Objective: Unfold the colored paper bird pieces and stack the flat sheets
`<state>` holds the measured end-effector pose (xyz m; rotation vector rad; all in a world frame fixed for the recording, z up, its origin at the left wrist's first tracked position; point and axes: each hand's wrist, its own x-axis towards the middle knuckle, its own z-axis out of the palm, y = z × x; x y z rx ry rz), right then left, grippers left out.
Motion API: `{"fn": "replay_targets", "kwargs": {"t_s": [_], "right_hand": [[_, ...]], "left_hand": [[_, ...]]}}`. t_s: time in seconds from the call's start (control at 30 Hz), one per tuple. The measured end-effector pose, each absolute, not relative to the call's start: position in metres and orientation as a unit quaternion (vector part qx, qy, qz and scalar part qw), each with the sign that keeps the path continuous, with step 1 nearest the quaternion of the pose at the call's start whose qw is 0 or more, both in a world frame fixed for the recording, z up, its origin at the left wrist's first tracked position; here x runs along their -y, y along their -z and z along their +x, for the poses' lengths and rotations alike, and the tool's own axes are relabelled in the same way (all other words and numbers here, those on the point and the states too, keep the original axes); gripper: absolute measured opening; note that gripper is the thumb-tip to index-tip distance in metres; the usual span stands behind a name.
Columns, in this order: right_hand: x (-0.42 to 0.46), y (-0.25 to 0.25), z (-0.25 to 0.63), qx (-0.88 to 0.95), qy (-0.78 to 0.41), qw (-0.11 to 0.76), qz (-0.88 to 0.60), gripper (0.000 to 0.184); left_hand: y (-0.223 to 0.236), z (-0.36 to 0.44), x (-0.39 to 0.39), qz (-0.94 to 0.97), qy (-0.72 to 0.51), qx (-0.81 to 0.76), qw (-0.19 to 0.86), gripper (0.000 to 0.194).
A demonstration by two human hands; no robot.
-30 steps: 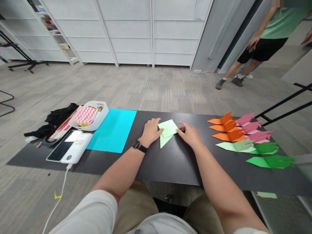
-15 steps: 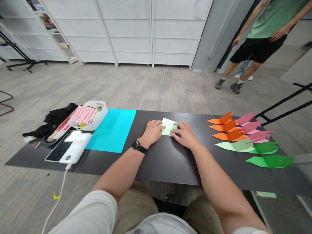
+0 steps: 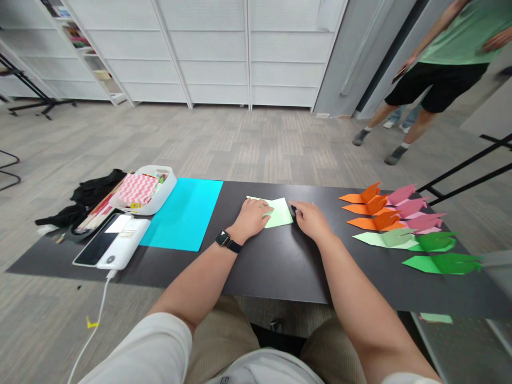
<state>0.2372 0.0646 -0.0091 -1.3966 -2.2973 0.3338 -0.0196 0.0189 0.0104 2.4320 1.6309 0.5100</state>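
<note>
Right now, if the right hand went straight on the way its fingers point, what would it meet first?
Probably the pale green paper, whose nearest edge lies just beyond the right hand. It might only graze the far corner, and the exact gap is unclear.

The left hand (image 3: 251, 217) covers much of the left part of the pale green paper (image 3: 280, 213), so we cannot trace its outline there; nor can we tell whether the right hand (image 3: 312, 218) touches its edge. The white basket (image 3: 165, 196) hides part of the blue sheet (image 3: 184, 218). The top edge of the view crops the person in green (image 3: 460, 50), whose legs partly block a second person (image 3: 410, 114); the bottom edge crops the white cable (image 3: 90, 341). We find the shelved items (image 3: 77, 36) too small to identify.
</note>
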Motion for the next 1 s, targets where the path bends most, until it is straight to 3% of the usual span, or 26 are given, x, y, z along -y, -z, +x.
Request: {"fn": "replay_targets", "kwargs": {"t_s": [0.3, 0.5, 0.73, 1.0], "right_hand": [[-0.0680, 0.0100, 0.2332, 0.851, -0.166, 0.276, -0.415, 0.052], [-0.0702, 0.0181, 0.2384, 0.846, -0.135, 0.257, -0.447, 0.051], [-0.0693, 0.0115, 0.2387, 0.859, -0.152, 0.233, -0.429, 0.043], [-0.0649, 0.0125, 0.2341, 0.849, -0.176, 0.210, -0.452, 0.064]], "left_hand": [[-0.0035, -0.0259, -0.0243, 0.811, -0.156, -0.560, 0.074, 0.051], [-0.0081, -0.0200, -0.0205, 0.832, -0.180, -0.511, 0.116, 0.028], [-0.0042, -0.0203, -0.0200, 0.836, -0.182, -0.497, 0.142, 0.032], [-0.0065, -0.0237, -0.0234, 0.813, -0.196, -0.539, 0.106, 0.027]]}}
